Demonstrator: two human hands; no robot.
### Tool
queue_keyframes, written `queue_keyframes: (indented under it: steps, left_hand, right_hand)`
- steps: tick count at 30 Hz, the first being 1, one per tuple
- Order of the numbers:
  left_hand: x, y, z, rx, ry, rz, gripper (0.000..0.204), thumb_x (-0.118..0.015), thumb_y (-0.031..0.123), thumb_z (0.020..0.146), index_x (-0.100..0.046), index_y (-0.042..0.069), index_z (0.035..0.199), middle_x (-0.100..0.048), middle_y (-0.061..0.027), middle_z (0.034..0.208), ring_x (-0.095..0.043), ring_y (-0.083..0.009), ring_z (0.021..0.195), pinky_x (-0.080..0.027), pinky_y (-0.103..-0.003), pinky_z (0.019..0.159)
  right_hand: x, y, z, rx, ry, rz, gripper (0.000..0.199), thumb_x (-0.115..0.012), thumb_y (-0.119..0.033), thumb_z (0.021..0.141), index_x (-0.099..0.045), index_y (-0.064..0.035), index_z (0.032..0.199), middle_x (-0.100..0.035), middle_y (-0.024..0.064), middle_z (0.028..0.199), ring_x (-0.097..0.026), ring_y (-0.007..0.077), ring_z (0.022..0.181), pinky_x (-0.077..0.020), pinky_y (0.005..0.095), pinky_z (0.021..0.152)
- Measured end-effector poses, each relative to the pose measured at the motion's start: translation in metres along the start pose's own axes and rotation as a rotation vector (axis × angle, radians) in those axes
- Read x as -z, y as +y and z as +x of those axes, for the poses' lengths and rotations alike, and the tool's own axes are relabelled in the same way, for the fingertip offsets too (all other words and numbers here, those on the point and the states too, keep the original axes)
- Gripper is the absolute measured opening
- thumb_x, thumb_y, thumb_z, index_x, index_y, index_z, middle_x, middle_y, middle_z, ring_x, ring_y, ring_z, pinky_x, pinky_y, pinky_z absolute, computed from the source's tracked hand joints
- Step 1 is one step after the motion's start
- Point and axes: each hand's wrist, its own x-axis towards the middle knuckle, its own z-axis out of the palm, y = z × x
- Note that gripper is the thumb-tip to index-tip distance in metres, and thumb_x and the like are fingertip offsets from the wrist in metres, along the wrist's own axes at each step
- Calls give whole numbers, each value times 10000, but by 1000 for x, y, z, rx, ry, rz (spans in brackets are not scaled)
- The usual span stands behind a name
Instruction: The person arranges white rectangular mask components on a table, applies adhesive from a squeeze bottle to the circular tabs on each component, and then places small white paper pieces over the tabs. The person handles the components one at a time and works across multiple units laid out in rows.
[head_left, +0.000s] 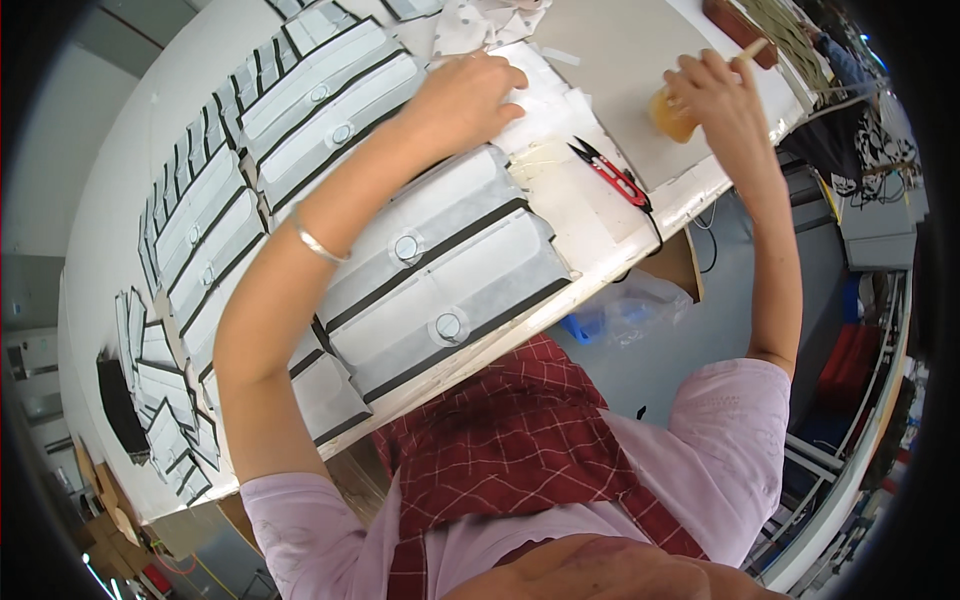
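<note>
My left hand [472, 98] rests over a stack of white sheets [565, 108] at the far middle of the table, thumb and forefinger apart, with nothing visible between them. My right hand [722, 95], at the right over a grey board [660, 160], is wrapped round a blurred yellow tool [673, 117] with a pale stick handle; its exact kind is unclear. Between the hands lie red-handled thread snips [622, 182], black blades pointing away. Left of them, grey-white panels [440, 270] with black edging lie in rows, several bearing a round clear disc [406, 248]. My left forearm crosses above some panels.
A dotted pale cloth [485, 25] lies at the far edge, beyond my left hand. At far right is a reddish-brown box [738, 28]. Loose black-edged strips [165, 375] lie at far left. Below the table's front edge [600, 268] hangs a clear plastic bag [640, 308].
</note>
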Motion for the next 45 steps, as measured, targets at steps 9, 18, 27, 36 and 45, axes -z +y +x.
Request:
queue_keyframes:
  steps: [9,18,27,36,45]
  left_hand:
    - [-65,17,61,226,33,-59,377,-822,349,795,-766,2,930,-731,-186,1054,-661,-362,1076,-543,-447,880]
    - [-74,-7,62,330,112,-210,260,-821,264,793,-729,29,855,-731,-103,808,-684,-269,720,-529,-382,702]
    - [-9,49,7,450,187,-1017,170,-777,197,922,-688,54,945,-714,5,867,-602,-66,799,-439,-221,744]
    - [34,97,-111,483,288,-1152,74,-699,94,983,-667,33,1007,-742,-58,954,-665,-88,858,-506,-227,799]
    - [75,92,-239,640,28,-815,229,-671,168,994,-680,-12,1136,-768,-89,982,-662,-60,814,-418,-188,602]
  right_hand:
    - [-29,-46,10,53,-115,-264,253,-638,-147,840,-657,-152,1092,-616,-1,1185,-522,211,1301,-196,543,1282]
    - [-31,-61,0,20,107,-243,231,-627,-178,894,-651,-158,1123,-626,4,1140,-475,251,1362,-163,536,1289]
    - [27,-115,-15,-622,535,1342,457,-769,-111,867,-610,-63,1292,-593,82,1330,-610,260,1218,-575,419,938]
    - [58,-210,16,-686,529,2580,130,-723,-71,957,-674,6,1050,-732,85,898,-692,107,752,-560,243,628]
    - [110,-240,25,-69,166,2071,167,-750,-146,919,-752,16,957,-722,81,830,-690,162,752,-542,297,689]
